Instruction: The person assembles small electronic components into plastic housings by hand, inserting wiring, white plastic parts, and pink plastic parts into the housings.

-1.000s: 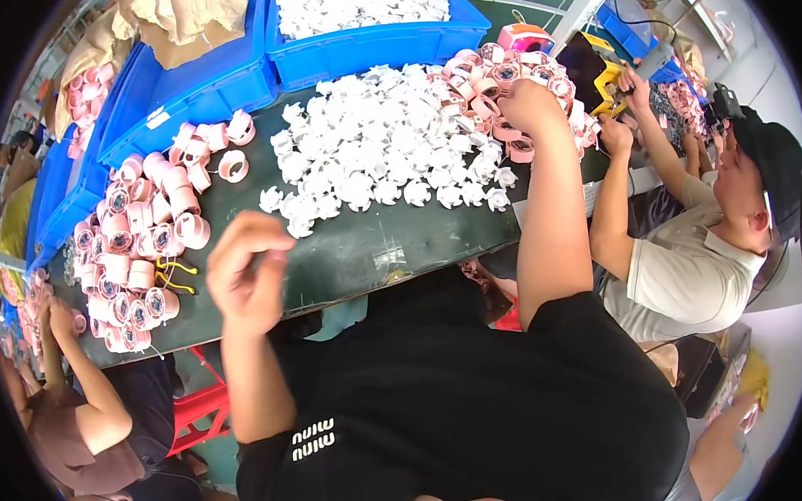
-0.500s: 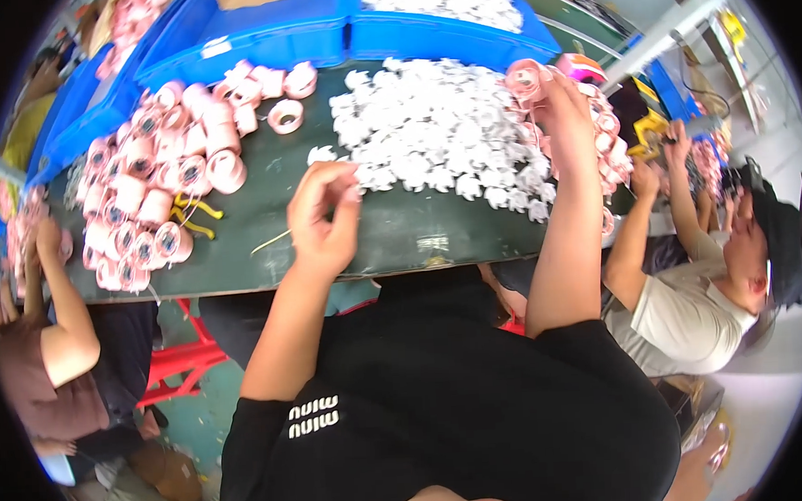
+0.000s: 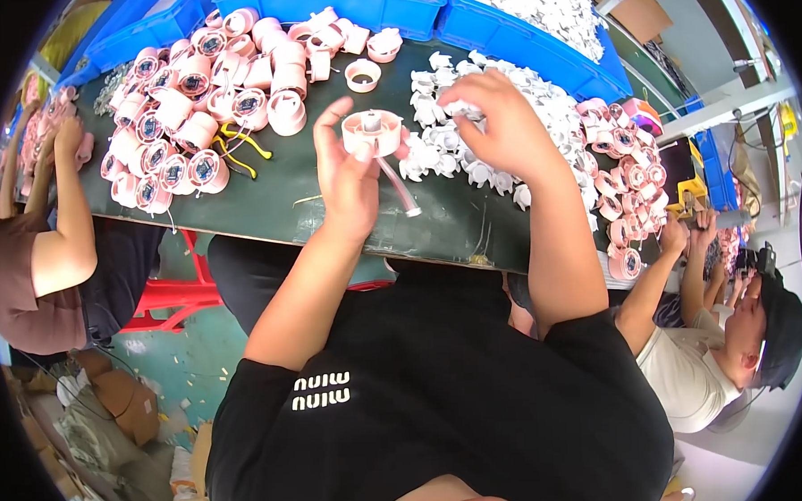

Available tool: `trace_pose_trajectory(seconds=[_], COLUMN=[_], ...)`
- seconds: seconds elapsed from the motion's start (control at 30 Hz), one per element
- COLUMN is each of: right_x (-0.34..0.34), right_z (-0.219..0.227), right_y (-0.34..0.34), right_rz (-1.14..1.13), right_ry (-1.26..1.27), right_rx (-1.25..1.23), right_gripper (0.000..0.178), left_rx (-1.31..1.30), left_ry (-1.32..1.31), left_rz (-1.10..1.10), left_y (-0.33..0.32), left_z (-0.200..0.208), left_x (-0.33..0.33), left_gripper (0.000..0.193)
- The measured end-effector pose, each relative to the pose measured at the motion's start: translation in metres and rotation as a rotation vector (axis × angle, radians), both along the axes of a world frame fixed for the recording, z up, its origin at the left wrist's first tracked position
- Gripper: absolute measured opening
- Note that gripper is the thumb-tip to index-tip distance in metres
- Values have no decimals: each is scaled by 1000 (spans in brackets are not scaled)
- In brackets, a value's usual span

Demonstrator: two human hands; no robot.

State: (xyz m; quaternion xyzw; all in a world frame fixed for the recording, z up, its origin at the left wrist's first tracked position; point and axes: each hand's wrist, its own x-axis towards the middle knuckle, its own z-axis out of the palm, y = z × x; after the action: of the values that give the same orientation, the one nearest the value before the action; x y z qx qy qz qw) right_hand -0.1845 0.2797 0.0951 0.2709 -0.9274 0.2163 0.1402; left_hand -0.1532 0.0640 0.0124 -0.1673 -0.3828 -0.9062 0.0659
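My left hand point(image 3: 348, 183) holds up a round pink plastic housing point(image 3: 387, 136), tilted so its hollow side shows. A metal cylinder sits in the middle of that housing. Pale wires point(image 3: 398, 186) with a small white connector at the end hang from it over the table. To the right, my right hand point(image 3: 503, 125) is closed at the near-left side of a heap of white plastic parts point(image 3: 551, 110). Between its thumb and fingers is one white plastic part point(image 3: 465, 111), mostly covered by the hand.
Pink housings point(image 3: 176, 113) lie piled on the left beside yellow-handled pliers point(image 3: 249, 142); one housing point(image 3: 362, 75) stands apart. More pink housings point(image 3: 631, 182) lie at right. Blue bins point(image 3: 346, 18) line the far edge. Co-workers point(image 3: 57, 257) sit at both sides; a red stool point(image 3: 175, 296) is below.
My right hand has left the pink housing pile at right for the white parts, and now grips one. My left hand, empty before, holds a pink housing. The whole view has shifted.
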Motion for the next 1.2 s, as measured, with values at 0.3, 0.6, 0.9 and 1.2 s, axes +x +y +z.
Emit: trace_pose_trajectory(seconds=[0.3, 0.6, 0.9, 1.2], right_x=[-2, 13, 21, 21], right_z=[-23, -44, -35, -47], right_y=[6, -43, -53, -48], right_rz=[30, -11, -13, 209], right_ry=[101, -350, -531, -602], right_rx=[1, -1009, -1184, -1191], right_gripper=[21, 32, 40, 37], left_rx=[349, 342, -246, -209], left_ry=[-234, -240, -3, -9], left_rz=[-566, -578, -121, -9], left_y=[-9, -3, 13, 14], left_z=[5, 8, 9, 2], left_x=[-6, -3, 11, 10], left_gripper=[43, 56, 74, 69])
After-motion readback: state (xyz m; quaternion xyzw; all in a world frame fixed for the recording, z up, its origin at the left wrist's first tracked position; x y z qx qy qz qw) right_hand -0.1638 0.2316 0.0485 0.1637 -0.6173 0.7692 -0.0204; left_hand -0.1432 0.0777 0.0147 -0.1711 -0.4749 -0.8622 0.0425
